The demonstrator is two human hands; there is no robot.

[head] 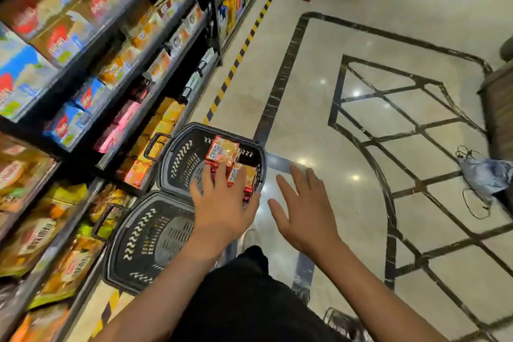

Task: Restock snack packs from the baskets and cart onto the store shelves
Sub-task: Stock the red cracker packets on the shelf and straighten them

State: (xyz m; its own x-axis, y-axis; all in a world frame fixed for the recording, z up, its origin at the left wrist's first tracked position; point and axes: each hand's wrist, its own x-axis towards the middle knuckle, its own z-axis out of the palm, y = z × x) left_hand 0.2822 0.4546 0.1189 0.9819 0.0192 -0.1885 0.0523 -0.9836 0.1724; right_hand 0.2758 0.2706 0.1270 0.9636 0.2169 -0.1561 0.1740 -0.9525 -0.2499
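Observation:
Two black plastic baskets stand on the floor beside the shelves. The far basket (177,158) holds several red-and-orange snack packs (223,150) along its right side. The near basket (144,241) looks bare inside. My left hand (224,205) reaches over the far basket with fingers spread, its fingertips over the packs; I cannot tell whether they touch. My right hand (299,211) hovers with fingers spread over the floor just right of that basket, holding nothing.
Stocked shelves (83,86) run along the left, with orange packs on the lowest shelf next to the far basket. Yellow-black tape (238,58) marks the floor along the shelf base. A blue cloth with cables (485,175) lies far right. A wire cart edge (341,319) shows at the bottom.

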